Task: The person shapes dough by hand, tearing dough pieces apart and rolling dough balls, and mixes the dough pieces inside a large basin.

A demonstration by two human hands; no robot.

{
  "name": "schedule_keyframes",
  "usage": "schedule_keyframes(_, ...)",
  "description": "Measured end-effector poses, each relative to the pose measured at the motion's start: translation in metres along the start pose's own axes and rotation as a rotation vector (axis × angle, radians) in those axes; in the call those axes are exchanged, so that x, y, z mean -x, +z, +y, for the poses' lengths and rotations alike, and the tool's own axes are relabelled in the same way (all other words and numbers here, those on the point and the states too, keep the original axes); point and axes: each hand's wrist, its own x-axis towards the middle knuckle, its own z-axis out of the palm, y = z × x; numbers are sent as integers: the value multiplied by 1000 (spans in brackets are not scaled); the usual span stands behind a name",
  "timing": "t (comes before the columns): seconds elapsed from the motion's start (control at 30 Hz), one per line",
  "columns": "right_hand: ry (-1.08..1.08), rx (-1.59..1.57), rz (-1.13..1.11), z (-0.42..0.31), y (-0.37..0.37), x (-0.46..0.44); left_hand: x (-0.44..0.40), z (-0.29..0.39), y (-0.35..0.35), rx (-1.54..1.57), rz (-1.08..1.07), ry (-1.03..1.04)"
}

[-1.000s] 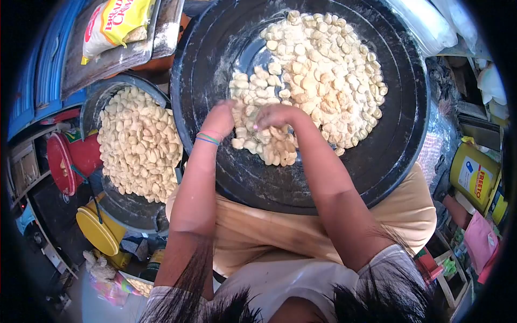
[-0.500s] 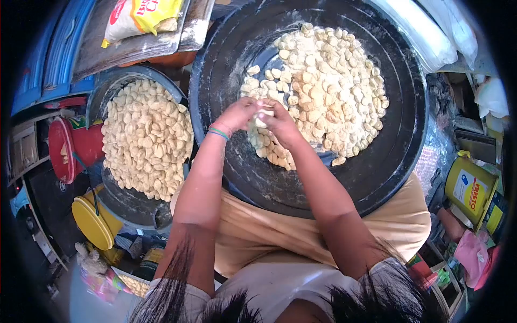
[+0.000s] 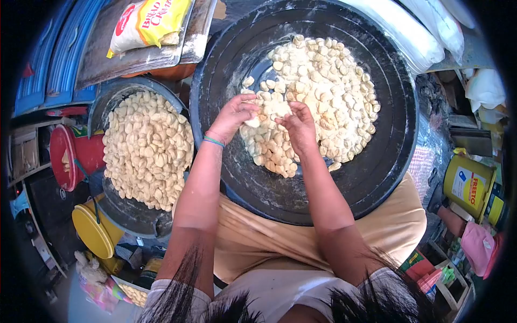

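A wide black basin in front of me holds a heap of pale, flattened dough pieces dusted with flour or crumbs. Over its left part, my left hand pinches a pale dough piece between thumb and fingers. A hand's width to the right, my right hand has its thumb and fingertips drawn together above the heap; whatever lies between them is hard to make out against the pieces below. The two hands are apart.
On the left stands a dark tub heaped with more rounded pieces. A bread crumbs bag lies on a tray behind it. Red and yellow buckets are far left; a yellow-green container stands right.
My hands, together half a second ago, have moved apart. The left now shows a dough piece at its fingertips, and the right has shifted rightward over the heap. The view has shifted slightly.
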Motion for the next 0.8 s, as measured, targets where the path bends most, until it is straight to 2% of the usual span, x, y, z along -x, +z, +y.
schedule_keyframes(0.13,76,128,-171,3,15,2,8,7,18,-108,-109,-100)
schedule_keyframes(0.23,-74,256,-5,10,5,-13,-4,-11,0,-313,-125,-40)
schedule_keyframes(0.27,-175,215,157,11,0,-20,-7,-14,-7,-299,-87,-95)
schedule_keyframes(0.3,-216,305,242,3,-1,-20,-8,-13,-4,-281,-69,-92)
schedule_keyframes(0.37,-52,351,95,-3,-5,-25,-4,-13,1,-246,-30,-85)
schedule_keyframes(0.4,-56,353,-13,0,-1,-23,5,2,25,-208,95,-52)
schedule_keyframes(0.43,-61,354,-123,4,5,-21,3,-1,24,-198,45,-36)
schedule_keyframes(0.47,50,329,-206,3,8,-17,-1,-7,19,-189,-2,-18)
schedule_keyframes(0.5,28,368,-158,2,6,-19,-2,-9,15,-182,-48,1)
schedule_keyframes(0.57,-22,442,-64,0,1,-26,-5,-9,4,-281,-21,-133)
schedule_keyframes(0.6,-68,281,47,3,-8,-35,-7,-8,0,-375,-18,-219)
schedule_keyframes(0.63,-102,336,208,4,-18,-44,-8,-8,-2,-467,-15,-305)
schedule_keyframes(0.7,93,696,-55,-3,-43,-55,-2,-20,-1,-878,10,54)
schedule_keyframes(0.73,40,905,-183,-3,-54,-63,0,-24,0,-1078,23,243)
schedule_keyframes(0.8,-74,1319,-448,-5,-73,-84,-2,-24,-1,-1047,-24,151)
